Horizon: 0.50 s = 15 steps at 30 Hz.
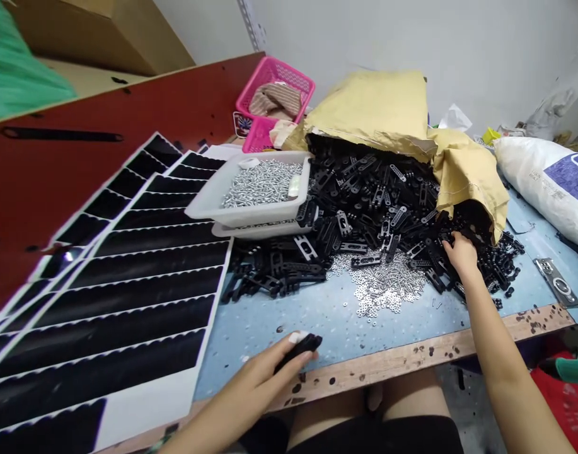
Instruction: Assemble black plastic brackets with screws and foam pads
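Observation:
My left hand [274, 366] is closed around a small black plastic part [302, 348] near the table's front edge. My right hand [460, 251] reaches into a large heap of black plastic parts [378, 208] spilling from a torn brown paper sack [387, 113]; its fingers curl down among the parts, and what they hold is hidden. A pile of small silver nuts and washers [383, 284] lies on the blue tabletop [326, 315] just left of that hand. A white tray of silver screws [260, 184] stands at the heap's left side.
Sheets with black strips [109, 296] cover the left of the table. A pink basket [275, 94] stands at the back, a red board [80, 145] on the left. A white sack [548, 183] and a metal plate [556, 282] lie at the right.

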Available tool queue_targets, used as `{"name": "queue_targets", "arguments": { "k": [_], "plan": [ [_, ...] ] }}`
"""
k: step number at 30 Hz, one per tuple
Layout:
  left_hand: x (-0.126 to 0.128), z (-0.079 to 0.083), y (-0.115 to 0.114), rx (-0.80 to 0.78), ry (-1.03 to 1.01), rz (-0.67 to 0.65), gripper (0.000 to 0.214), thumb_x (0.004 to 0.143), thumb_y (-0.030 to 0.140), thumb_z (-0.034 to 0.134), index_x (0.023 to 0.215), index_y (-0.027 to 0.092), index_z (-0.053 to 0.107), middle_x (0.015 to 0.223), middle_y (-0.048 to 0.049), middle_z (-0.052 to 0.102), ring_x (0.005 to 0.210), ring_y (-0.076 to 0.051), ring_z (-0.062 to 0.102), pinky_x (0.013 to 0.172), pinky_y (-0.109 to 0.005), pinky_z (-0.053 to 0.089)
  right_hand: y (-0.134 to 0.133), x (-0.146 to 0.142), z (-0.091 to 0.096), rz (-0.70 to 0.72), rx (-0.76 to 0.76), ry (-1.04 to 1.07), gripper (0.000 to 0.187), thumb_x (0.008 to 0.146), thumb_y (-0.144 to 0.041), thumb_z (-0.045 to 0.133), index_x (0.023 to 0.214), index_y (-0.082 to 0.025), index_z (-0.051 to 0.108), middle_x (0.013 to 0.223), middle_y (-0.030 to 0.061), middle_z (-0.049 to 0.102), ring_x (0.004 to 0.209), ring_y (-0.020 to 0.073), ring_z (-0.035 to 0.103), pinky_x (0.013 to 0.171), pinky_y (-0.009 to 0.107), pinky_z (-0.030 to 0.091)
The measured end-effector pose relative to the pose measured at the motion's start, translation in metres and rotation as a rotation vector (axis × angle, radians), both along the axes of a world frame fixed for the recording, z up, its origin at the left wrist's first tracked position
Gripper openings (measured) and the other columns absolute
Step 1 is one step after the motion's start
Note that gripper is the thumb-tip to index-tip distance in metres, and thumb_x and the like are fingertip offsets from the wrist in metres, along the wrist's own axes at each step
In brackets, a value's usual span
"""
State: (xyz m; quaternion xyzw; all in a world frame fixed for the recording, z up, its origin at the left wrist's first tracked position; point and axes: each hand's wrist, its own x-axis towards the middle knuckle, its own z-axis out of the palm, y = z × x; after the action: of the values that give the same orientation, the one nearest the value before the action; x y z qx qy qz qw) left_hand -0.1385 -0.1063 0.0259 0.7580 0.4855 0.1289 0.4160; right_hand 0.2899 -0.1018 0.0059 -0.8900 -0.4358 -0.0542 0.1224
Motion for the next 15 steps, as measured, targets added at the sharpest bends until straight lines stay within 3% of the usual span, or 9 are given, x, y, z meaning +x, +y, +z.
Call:
{"name": "queue_targets", "arguments": {
  "k": [3, 5, 9, 12, 15],
  "plan": [
    [0.024, -0.002, 0.003, -0.281, -0.017, -0.243, 0.048, 0.081, 0.062, 0.046, 0.096, 0.021, 0.064, 0.088, -0.0039, 0.071, 0.085, -0.024, 0.065, 0.079, -0.031, 0.051, 0.006, 0.002, -0.002, 0.047, -0.007, 0.025, 0.034, 0.087, -0.032, 0.056, 0.118, -0.016, 0.056, 0.1, 0.0113, 0.067, 0.097, 0.0242, 0.061, 0.08, 0.031, 0.044],
    [0.045, -0.005, 0.008, -0.388, -0.016, -0.314, 0.046, 0.08, 0.062, 0.046, 0.091, 0.02, 0.061, 0.082, -0.0036, 0.068, 0.079, -0.022, 0.062, 0.072, -0.031, 0.05, 0.008, 0.003, -0.001, 0.073, -0.002, 0.044, 0.037, 0.088, -0.029, 0.054, 0.123, -0.017, 0.053, 0.101, 0.01, 0.067, 0.095, 0.0225, 0.062, 0.079, 0.029, 0.044],
    [0.079, -0.013, 0.023, -0.456, -0.107, -0.252, 0.048, 0.074, 0.066, 0.052, 0.084, 0.019, 0.052, 0.078, -0.0036, 0.063, 0.072, -0.02, 0.059, 0.066, -0.03, 0.047, 0.013, 0.01, 0.004, 0.094, 0.038, 0.07, 0.032, 0.095, -0.027, 0.039, 0.12, -0.017, 0.056, 0.109, 0.0122, 0.065, 0.099, 0.022, 0.062, 0.082, 0.03, 0.045],
    [0.086, -0.014, 0.033, -0.438, -0.176, -0.225, 0.046, 0.076, 0.064, 0.05, 0.084, 0.019, 0.05, 0.079, -0.0035, 0.062, 0.07, -0.018, 0.057, 0.065, -0.03, 0.046, 0.024, 0.016, 0.006, 0.108, 0.066, 0.102, 0.031, 0.091, -0.023, 0.047, 0.119, -0.014, 0.057, 0.115, 0.0151, 0.062, 0.104, 0.0239, 0.061, 0.086, 0.032, 0.045],
    [0.079, -0.012, 0.037, -0.417, -0.156, -0.227, 0.042, 0.081, 0.061, 0.045, 0.087, 0.019, 0.05, 0.07, 0.0001, 0.057, 0.063, -0.016, 0.054, 0.059, -0.028, 0.043, 0.033, 0.018, 0.008, 0.145, 0.093, 0.152, 0.026, 0.085, -0.02, 0.056, 0.11, -0.015, 0.062, 0.108, 0.0138, 0.065, 0.099, 0.0241, 0.062, 0.085, 0.033, 0.046]
  ]
}}
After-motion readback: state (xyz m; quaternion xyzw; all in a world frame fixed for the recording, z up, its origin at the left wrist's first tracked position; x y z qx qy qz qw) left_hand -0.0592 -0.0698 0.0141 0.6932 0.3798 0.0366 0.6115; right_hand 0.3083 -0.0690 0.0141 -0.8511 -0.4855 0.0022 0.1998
